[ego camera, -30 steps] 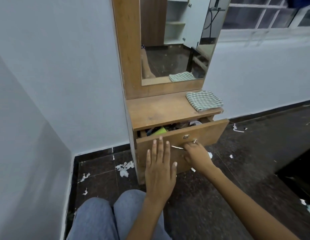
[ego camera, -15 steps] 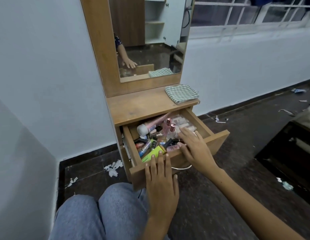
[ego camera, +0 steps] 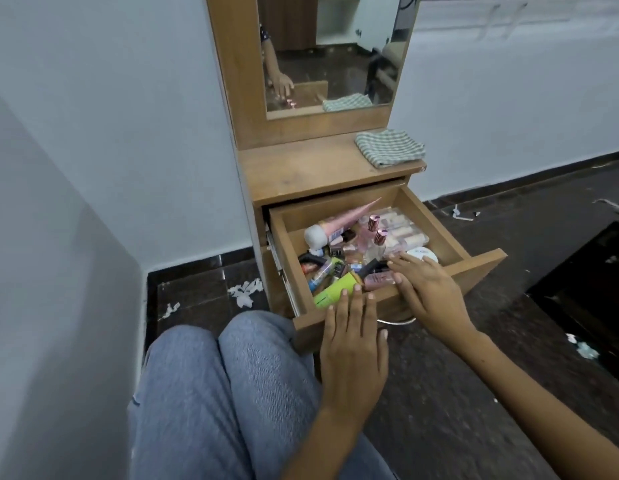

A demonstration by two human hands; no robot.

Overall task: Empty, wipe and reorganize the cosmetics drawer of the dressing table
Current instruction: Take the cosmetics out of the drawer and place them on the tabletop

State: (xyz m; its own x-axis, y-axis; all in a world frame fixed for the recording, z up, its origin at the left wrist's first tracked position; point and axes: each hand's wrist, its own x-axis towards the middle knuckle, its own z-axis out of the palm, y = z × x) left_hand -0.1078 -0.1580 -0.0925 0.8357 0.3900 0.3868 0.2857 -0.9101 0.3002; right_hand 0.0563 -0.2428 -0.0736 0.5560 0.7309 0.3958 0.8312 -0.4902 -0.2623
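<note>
So the drawer (ego camera: 450,237) is pulled well out and packed, which puts this at the very start of the emptying step. The left hand (ego camera: 353,344) lies flat with straight fingers on the front panel, gripping nothing, fingertips reaching just over the top edge. The right hand (ego camera: 424,289) reaches in over the front edge with relaxed, spread fingers on the clutter. I don't see it pinching anything yet.

If it were me, I'd keep that left hand bracing the front so the drawer doesn't slide, and lift the tall tippy stuff first. The two rose-capped bottles (ego camera: 377,233) stand upright just beyond the right fingertips, and I'd guess they'd topple if you rake through the pile. Then the lime green tube (ego camera: 335,292), right past the left fingertips. Next the white round compact (ego camera: 422,254), touching or nearly touching the right hand's far side. Small loose bits last, by the handful.

Looks-wise, it's a light wood drawer with a messy heap. A pink tube with a white cap (ego camera: 339,225) lies diagonally at the far left, and a clear case of pale sticks (ego camera: 401,230) sits at the back. The checked cloth (ego camera: 389,152) is folded on the tabletop beyond both hands, ready for wiping.
</note>
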